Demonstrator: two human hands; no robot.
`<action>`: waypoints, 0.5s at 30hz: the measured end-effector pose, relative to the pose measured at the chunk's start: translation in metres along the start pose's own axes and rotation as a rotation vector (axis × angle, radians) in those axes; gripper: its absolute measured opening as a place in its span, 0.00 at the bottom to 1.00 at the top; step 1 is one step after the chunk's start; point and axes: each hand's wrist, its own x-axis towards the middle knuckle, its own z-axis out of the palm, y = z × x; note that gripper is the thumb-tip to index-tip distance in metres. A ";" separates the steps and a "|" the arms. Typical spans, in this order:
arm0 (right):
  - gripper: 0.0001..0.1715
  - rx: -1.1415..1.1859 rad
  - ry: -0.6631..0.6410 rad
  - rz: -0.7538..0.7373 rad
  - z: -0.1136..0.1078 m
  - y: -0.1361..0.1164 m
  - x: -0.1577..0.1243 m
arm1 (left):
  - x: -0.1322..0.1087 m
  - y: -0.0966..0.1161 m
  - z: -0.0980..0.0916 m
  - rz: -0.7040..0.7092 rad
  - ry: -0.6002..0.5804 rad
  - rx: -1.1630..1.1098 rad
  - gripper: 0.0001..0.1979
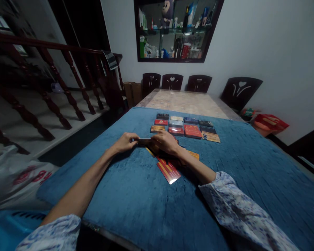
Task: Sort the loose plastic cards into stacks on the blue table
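Between my hands a thin stack of cards is seen edge-on, low over the blue cloth. My left hand pinches its left end between thumb and fingers. The right end is gripped by the closed fingers of my right hand. Beneath my right hand and wrist lie loose, overlapping cards, partly hidden; a red and yellow card sticks out toward me. Just beyond, small card piles stand in rows, among them a red pile, a gold pile and a dark blue pile.
The bare far end of the table is marble-patterned, with dark chairs behind it. A wooden railing runs along the left. White plastic bags sit at the near left. A red bag is at the right wall.
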 end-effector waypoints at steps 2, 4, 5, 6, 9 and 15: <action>0.15 0.000 0.001 0.025 0.001 -0.001 0.000 | 0.000 0.000 0.002 -0.012 0.010 -0.019 0.13; 0.17 -0.007 0.012 0.056 0.000 -0.002 -0.001 | 0.000 0.000 0.005 -0.016 0.015 -0.046 0.14; 0.17 -0.011 0.015 0.071 0.000 -0.004 -0.001 | 0.000 0.000 0.006 -0.016 0.018 -0.057 0.15; 0.18 -0.015 0.012 0.086 -0.001 -0.005 -0.002 | 0.000 0.000 0.008 -0.015 0.026 -0.065 0.16; 0.19 -0.025 -0.013 0.126 -0.003 -0.009 -0.002 | 0.000 0.000 0.011 -0.022 0.066 -0.058 0.18; 0.19 -0.050 -0.037 0.168 0.000 -0.011 -0.002 | 0.000 -0.002 0.015 0.007 0.086 -0.030 0.17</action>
